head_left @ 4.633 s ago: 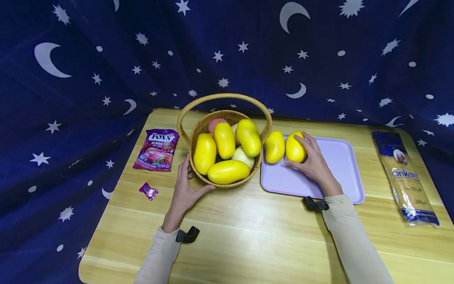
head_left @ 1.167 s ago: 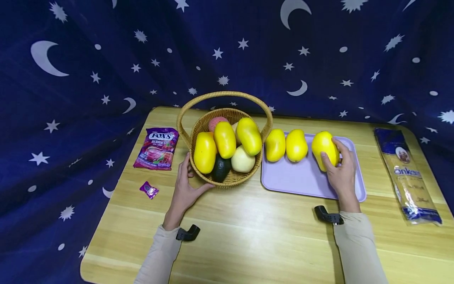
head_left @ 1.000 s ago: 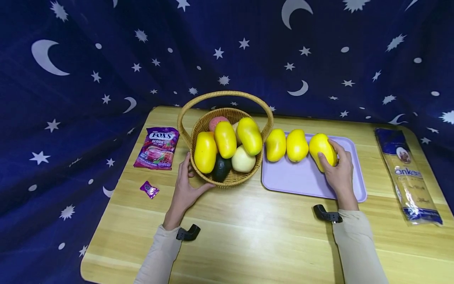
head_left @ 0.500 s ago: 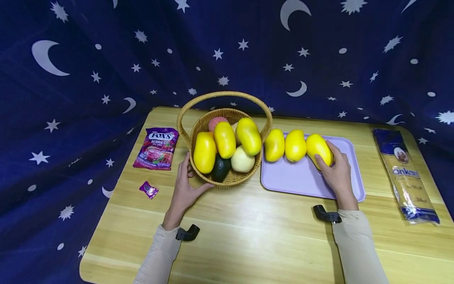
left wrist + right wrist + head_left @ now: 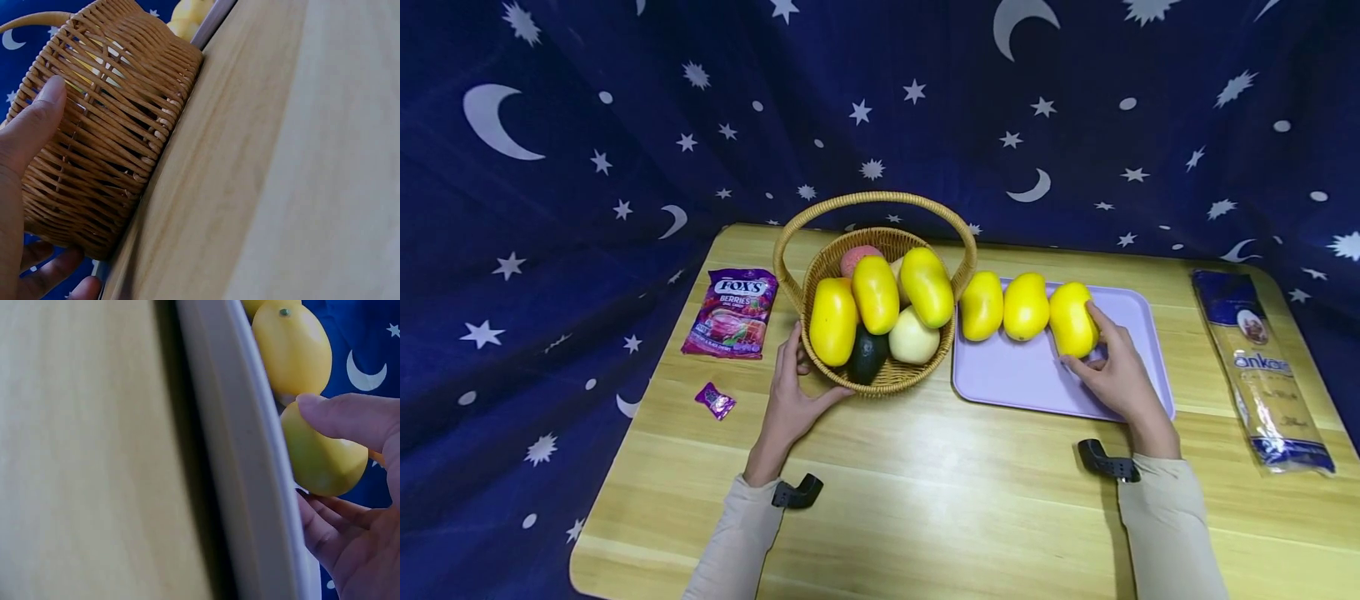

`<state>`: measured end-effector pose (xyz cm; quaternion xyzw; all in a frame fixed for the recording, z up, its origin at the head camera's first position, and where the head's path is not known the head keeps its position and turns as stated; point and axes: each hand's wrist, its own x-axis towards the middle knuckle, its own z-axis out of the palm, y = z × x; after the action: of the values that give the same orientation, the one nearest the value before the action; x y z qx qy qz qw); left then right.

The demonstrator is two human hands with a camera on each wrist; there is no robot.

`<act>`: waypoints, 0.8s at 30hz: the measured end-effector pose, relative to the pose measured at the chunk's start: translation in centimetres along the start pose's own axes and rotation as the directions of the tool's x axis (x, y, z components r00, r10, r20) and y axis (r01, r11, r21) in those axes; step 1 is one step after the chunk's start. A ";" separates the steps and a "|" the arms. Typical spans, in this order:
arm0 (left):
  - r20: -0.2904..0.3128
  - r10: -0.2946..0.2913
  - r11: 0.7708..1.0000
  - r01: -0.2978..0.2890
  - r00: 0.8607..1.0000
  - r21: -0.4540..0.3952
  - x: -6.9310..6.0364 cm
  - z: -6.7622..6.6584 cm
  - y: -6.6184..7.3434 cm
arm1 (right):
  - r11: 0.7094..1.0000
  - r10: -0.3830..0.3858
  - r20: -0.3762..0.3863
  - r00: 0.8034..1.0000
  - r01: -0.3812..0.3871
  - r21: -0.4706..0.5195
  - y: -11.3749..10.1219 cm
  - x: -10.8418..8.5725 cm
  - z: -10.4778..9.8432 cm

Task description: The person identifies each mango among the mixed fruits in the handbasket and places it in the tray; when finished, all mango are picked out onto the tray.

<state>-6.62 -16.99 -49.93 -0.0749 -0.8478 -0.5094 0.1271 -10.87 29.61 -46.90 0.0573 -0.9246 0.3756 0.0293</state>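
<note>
A wicker basket [image 5: 887, 385] with a tall handle stands on the table, and my left hand [image 5: 792, 407] holds its near left side, thumb along the weave [image 5: 103, 134]. Inside lie several yellow mangoes [image 5: 833, 322], a dark avocado [image 5: 867, 357], a pale round fruit [image 5: 913, 337] and a pink-red round one [image 5: 859, 258]. On the lilac tray [image 5: 1015, 379] three mangoes form a row. My right hand [image 5: 1112, 367] has thumb and fingers around the rightmost mango [image 5: 1072, 321]; in the right wrist view the thumb touches that mango [image 5: 325, 456].
A purple candy bag [image 5: 732, 315] and one wrapped candy [image 5: 715, 402] lie left of the basket. A long pasta packet [image 5: 1262, 371] lies right of the tray. Behind the wooden table [image 5: 940, 500] hangs a dark blue cloth [image 5: 880, 100] with moons and stars.
A mango left the basket front, uncovering the avocado. My right hand has brought a mango leftward on the tray beside the other two and turned it more upright. The left hand stayed put.
</note>
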 end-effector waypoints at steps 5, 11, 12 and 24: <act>-0.001 0.008 1.000 -0.008 1.000 0.001 -0.1 -0.1 -0.4 | 0.999 0.015 -0.008 1.000 -0.015 -0.028 0.1 0.5 0.2; 0.001 0.028 0.999 -0.029 1.000 0.015 -0.1 -0.2 -0.4 | 1.000 0.013 -0.042 0.999 -0.014 -0.018 0.2 0.9 0.4; 0.003 0.029 0.999 -0.029 1.000 0.018 -0.1 -0.3 -0.4 | 1.000 0.008 -0.050 0.999 -0.009 -0.017 0.3 1.0 0.4; 0.010 0.031 0.999 -0.031 0.999 0.034 0.0 -0.3 -0.5 | 1.000 0.011 -0.057 0.998 -0.012 -0.006 0.7 1.4 0.5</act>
<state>-6.69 -17.43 -50.22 -0.0884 -0.8557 -0.4924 0.1321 -12.32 29.65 -47.63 0.0413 -0.9248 0.3743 0.0536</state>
